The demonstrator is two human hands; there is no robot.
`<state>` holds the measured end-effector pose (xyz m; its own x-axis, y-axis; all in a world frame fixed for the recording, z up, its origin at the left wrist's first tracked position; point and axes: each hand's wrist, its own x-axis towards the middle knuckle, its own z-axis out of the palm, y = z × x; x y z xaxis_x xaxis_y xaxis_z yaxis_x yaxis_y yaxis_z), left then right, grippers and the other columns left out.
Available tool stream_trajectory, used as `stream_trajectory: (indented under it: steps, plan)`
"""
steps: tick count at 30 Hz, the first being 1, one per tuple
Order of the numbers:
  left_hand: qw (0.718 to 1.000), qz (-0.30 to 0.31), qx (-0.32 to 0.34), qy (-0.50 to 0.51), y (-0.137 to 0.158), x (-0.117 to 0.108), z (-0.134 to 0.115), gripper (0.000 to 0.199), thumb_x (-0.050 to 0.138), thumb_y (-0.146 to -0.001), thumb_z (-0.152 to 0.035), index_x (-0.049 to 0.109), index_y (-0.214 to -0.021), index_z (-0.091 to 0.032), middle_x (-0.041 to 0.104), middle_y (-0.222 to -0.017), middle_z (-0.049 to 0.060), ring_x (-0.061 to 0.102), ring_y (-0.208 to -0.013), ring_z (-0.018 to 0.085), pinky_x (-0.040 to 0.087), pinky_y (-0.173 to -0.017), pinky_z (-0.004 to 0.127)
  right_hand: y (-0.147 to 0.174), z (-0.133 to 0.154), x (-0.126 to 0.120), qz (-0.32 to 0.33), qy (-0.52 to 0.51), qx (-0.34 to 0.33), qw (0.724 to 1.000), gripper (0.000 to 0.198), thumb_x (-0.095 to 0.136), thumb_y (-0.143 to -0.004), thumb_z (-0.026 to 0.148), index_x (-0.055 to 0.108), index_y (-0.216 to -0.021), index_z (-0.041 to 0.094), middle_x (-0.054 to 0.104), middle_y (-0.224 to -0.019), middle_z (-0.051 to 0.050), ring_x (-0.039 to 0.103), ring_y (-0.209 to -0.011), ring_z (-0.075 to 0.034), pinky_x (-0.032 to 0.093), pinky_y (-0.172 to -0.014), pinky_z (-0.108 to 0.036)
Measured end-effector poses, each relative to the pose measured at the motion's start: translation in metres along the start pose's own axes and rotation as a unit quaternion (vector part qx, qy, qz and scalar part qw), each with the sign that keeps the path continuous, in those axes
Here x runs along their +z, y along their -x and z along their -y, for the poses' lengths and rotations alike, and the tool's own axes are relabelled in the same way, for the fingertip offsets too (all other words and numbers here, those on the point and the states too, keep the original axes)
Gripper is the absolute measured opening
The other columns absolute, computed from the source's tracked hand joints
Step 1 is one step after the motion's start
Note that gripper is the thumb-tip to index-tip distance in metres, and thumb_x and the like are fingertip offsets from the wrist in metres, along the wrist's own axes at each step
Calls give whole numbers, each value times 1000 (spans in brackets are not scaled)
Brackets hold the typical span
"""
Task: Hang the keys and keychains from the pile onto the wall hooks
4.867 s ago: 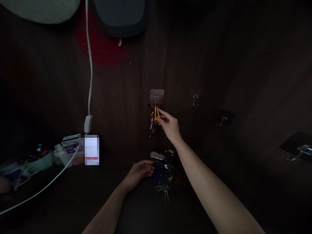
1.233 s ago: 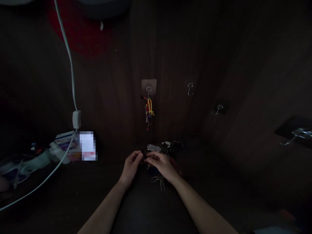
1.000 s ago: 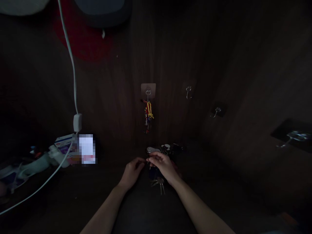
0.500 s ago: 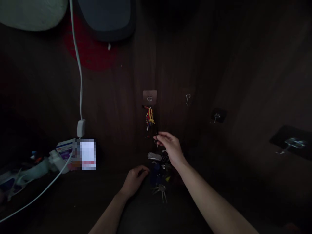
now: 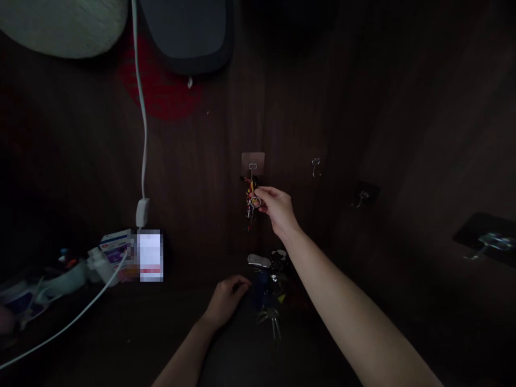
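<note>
My right hand [image 5: 278, 209] pinches a metal key ring [image 5: 255, 202] between thumb and fingertips, in front of a bundle of keys with red and yellow cords [image 5: 248, 210]. That bundle hangs from a wall hook [image 5: 252, 165] on a brownish adhesive plate. My left hand [image 5: 226, 298] rests on the dark surface, fingers loosely curled, with a gap at the thumb and nothing visible inside. Just right of it lie a silver oblong key fob [image 5: 258, 261], a dark blue tag [image 5: 261, 287], a small yellow piece [image 5: 281, 298] and several loose keys [image 5: 274, 320].
More hooks line the dark wall: a bare metal hook [image 5: 315, 166], a hook on a black plate [image 5: 364, 196] and a larger one [image 5: 494, 240]. A white cable [image 5: 143, 134] with an inline switch [image 5: 142, 212] runs down the left, past a white bottle [image 5: 100, 264] and boxes.
My right hand has risen from above the loose keys to the hanging bundle, carrying the key ring. My left hand stays beside the keys. The view has shifted slightly.
</note>
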<state>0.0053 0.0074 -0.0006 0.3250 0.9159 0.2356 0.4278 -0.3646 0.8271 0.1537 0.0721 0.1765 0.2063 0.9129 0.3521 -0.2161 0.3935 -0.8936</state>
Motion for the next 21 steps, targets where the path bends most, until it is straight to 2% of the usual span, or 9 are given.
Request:
stream_trajectory:
  steps: [10, 17, 21]
  plan:
    - [1000, 2, 5, 1, 0, 1, 4, 21, 49, -82, -29, 68, -84, -23, 72, -85, -1, 63, -79, 17, 47, -76, 25, 3, -9, -4, -22, 16, 33, 999, 20, 69, -62, 34, 60, -70, 18, 70, -71, -2, 59, -58, -9, 33, -44, -16]
    - [1000, 1, 5, -5, 0, 0, 2, 20, 49, -82, -28, 68, -84, -23, 72, -86, -1, 64, -80, 17, 47, -76, 24, 9, -18, -2, -51, 51, 4, 997, 18, 66, -65, 35, 60, -70, 18, 69, -70, -2, 62, -71, -14, 38, -53, -21]
    - [1000, 5, 9, -2, 1, 0, 1, 20, 49, -82, -28, 68, -84, -23, 72, -87, -1, 64, -81, 17, 47, -76, 23, 13, -23, -4, -62, 67, -27, 995, 21, 65, -66, 35, 59, -79, 19, 66, -70, -1, 60, -67, -14, 40, -55, -24]
